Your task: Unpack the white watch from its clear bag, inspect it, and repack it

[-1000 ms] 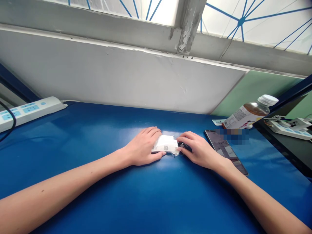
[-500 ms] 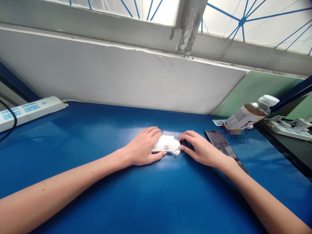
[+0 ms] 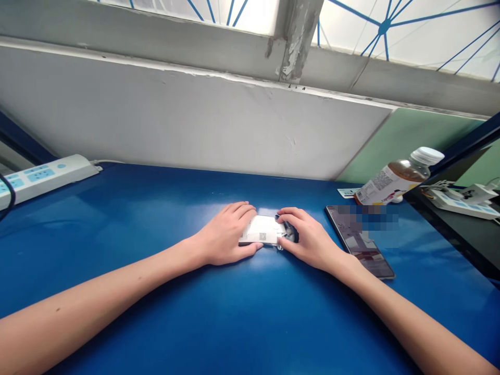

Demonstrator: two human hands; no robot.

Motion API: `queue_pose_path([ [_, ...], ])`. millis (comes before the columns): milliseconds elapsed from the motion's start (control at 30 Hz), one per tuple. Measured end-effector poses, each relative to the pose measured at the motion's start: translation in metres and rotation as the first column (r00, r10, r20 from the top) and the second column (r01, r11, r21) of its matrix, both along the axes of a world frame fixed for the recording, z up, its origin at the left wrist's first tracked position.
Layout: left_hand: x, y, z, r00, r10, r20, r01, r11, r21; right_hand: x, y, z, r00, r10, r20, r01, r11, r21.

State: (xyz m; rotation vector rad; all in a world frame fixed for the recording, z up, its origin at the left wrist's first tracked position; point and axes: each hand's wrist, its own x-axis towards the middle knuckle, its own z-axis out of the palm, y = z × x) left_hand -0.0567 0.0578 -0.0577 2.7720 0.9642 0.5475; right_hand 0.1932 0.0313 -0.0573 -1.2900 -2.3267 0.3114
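Observation:
A flat white rectangular item (image 3: 263,227) with a small square printed code lies on the blue table (image 3: 250,312) between my hands. My left hand (image 3: 230,234) is wrapped over its left end, thumb along the near edge and fingers on the far side. My right hand (image 3: 302,234) curves round the right end, thumb near and fingers far. Within that grip shows a dark, rounded piece (image 3: 291,232) with some grey, touching or joined to the white item; I cannot tell which. The palm partly hides it.
Right of my right hand lies a phone (image 3: 361,242). Behind it a capped drink bottle (image 3: 398,177) leans beside a small white card (image 3: 347,193). A white power strip (image 3: 47,177) is at the far left, and another strip (image 3: 464,203) with plugs at the far right.
My right hand has moved slightly left, its thumb and fingers now round the item's right end. The ragged white and clear material there is mostly covered. My left hand keeps its hold.

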Motion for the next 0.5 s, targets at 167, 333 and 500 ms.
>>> queue_pose_path([
  [167,0.0010,-0.0009,0.0013,1.000,0.015,-0.015,-0.015,1.000,0.007,0.0021,0.0007,0.0047,0.999,-0.001,0.045,-0.001,0.999,0.033],
  [333,0.0020,-0.0014,0.0023,1.000,0.017,-0.004,-0.017,1.000,-0.009,0.0057,0.0033,0.0056,0.999,-0.023,0.042,0.021,0.999,0.048],
  [500,0.0010,-0.0009,0.0008,1.000,0.011,0.002,-0.011,1.000,-0.007,0.0082,0.0057,0.0017,0.999,0.023,0.038,-0.024,0.998,0.051],
])
